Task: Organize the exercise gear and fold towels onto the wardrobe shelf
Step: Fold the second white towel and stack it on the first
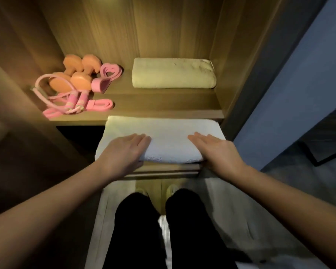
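A folded white towel (pixel 167 138) lies across a lower ledge in front of the wardrobe shelf (pixel 159 105). My left hand (pixel 124 150) lies flat on the towel's left end, and my right hand (pixel 215 150) lies flat on its right end, fingers straight. A second folded towel (pixel 173 73) rests at the back right of the shelf. At the shelf's left sit two orange dumbbells (pixel 78 74), a pink jump rope (pixel 66 101) and pink resistance bands (pixel 107 74).
Wooden wardrobe walls (pixel 241 55) close in the shelf on both sides and behind. The ledge's edge (pixel 163 170) shows under the towel. My legs in black trousers (pixel 159 230) stand below, over pale cloth. A blue-grey wall and floor lie to the right.
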A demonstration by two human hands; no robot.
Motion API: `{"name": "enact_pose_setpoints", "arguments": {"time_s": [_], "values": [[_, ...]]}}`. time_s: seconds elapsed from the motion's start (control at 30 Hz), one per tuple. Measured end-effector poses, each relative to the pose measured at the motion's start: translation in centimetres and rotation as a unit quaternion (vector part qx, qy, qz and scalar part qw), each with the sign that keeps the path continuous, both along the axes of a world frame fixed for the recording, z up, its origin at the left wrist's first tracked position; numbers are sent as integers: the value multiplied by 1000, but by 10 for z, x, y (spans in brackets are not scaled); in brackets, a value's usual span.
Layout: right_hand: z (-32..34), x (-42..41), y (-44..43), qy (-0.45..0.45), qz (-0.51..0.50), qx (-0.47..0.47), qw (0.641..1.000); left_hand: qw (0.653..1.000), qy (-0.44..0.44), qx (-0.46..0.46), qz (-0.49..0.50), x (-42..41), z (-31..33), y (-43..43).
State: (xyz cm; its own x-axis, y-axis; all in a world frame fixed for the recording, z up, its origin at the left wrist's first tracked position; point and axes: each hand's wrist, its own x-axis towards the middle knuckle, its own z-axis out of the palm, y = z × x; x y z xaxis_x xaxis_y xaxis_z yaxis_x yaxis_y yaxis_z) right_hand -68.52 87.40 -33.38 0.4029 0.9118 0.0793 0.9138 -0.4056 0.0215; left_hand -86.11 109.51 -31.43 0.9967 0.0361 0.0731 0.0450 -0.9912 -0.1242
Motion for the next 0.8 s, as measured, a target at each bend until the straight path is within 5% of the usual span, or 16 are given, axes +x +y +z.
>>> {"name": "enact_pose_setpoints", "arguments": {"time_s": [0.27, 0.4, 0.53, 0.63, 0.73, 0.8], "values": [[-72, -128, -94, 89, 16, -144, 985, 998, 33, -42, -14, -149, -67, -99], [-52, -109, -91, 177, 40, -121, 976, 959, -9, -266, 97, -147, -54, -84], [-41, -59, -34, 268, -143, -38, 952, 944, 8, -193, 267, -87, -45, -51], [-64, -33, -27, 310, -229, -97, 918, 884, 115, -244, 381, -72, -59, -29], [-80, -22, -33, 398, -194, -116, 889, 916, 174, -196, 305, -69, -77, -17], [-79, -15, -25, 310, -155, -127, 929, 938, 167, -162, 257, -62, -78, -13]]}}
